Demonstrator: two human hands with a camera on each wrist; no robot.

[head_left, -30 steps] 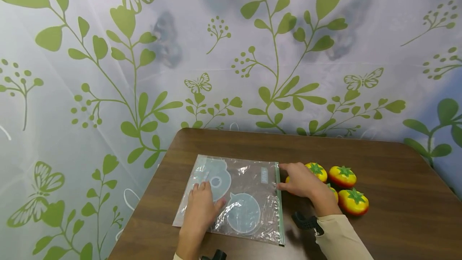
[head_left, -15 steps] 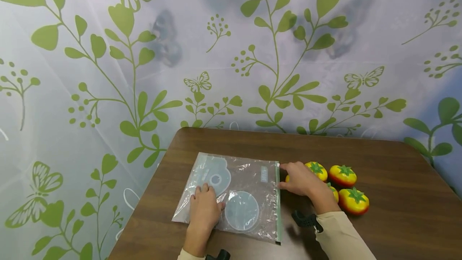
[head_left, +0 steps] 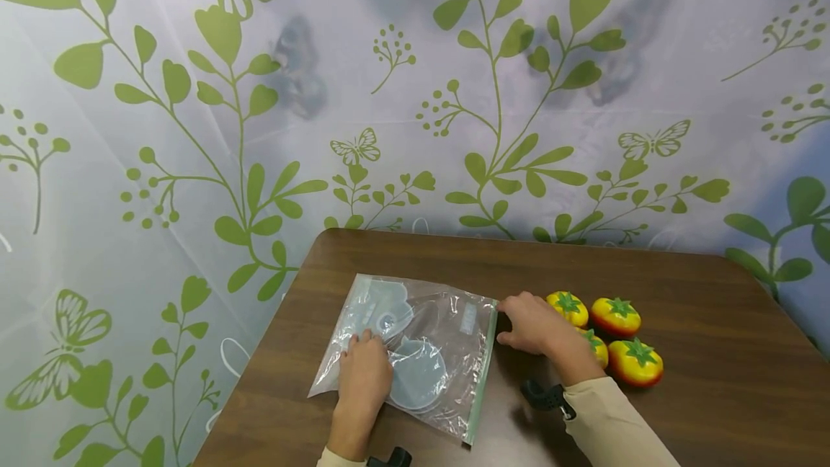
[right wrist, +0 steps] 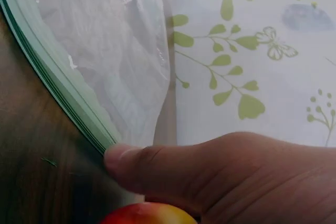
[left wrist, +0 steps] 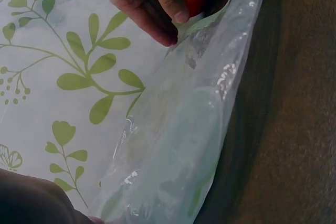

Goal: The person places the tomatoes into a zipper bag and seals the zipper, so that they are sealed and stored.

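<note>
A clear plastic zip bag [head_left: 447, 308] with a green zip edge [head_left: 482, 373] and pale blue printed shapes lies skewed on the brown table. My left hand [head_left: 365, 373] rests on its left part, fingers extended over the film. At the bag's far right corner, my right hand [head_left: 534, 324] pinches the end of the zip edge between thumb and fingers. In the right wrist view the thumb [right wrist: 152, 166] lies against the green strip. The left wrist view has the film [left wrist: 178, 129] raised in a slope towards the right hand's fingers.
Several yellow-and-red fruits with green leaf tops, one of them a fruit [head_left: 637, 362] nearest the front, sit close beside the right hand and forearm. A leaf-patterned cloth [head_left: 389, 92] hangs behind the far edge of the brown table [head_left: 726, 323].
The near end of the zip edge has swung left, and the bag's right side has wrinkled and shifted left. The left hand moved slightly right, then stayed on the bag; the right hand stays at the corner.
</note>
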